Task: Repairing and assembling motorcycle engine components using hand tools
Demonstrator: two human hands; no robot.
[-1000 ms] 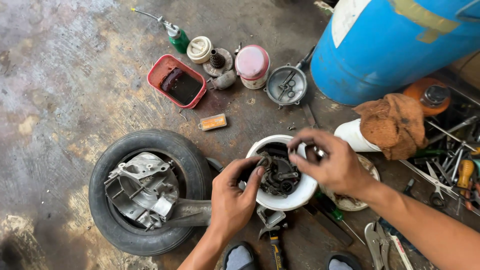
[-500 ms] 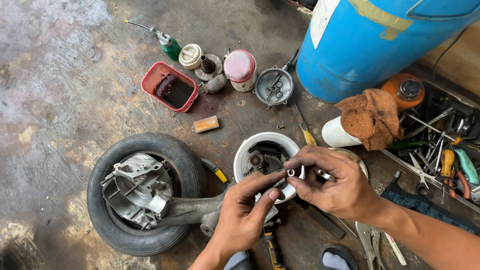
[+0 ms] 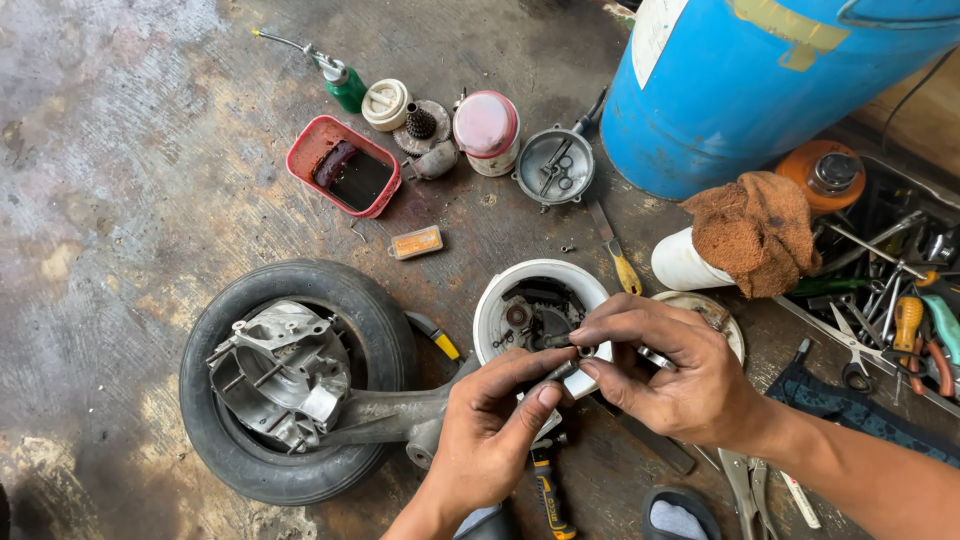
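Lower middle of the frame: the left hand (image 3: 490,440) and the right hand (image 3: 670,375) meet over the white bowl (image 3: 497,310).
Left hand fingers: pressed together, pinching a small dark metal part (image 3: 562,370) from below.
Right hand fingers: curled and pinching the other end of the same small part, near a little metal ring (image 3: 587,351).
Where the small part is: between the two hands, just above the right rim of the white bowl.
White bowl: on the floor (image 3: 120,180), with dark greasy parts inside.
Lower left: a black tyre (image 3: 300,470) lies flat, and a grey metal engine case (image 3: 275,375) sits in its hole, with an arm that sticks out toward the hands.
Upper middle: a red tray (image 3: 300,150) with dark oil, a green oil can (image 3: 347,88), a pink-lidded jar (image 3: 487,130), a small gear (image 3: 420,124) and a round metal cover (image 3: 555,167).
Middle: a small orange tin (image 3: 417,242) lies alone on the floor.
Upper right: a big blue barrel (image 3: 760,90).
Right side: a brown rag (image 3: 755,230) on top of a white cup (image 3: 680,268), next to a heap of tools (image 3: 900,300).
Bottom edge: a yellow and black tool handle (image 3: 548,500) lies under the left hand.
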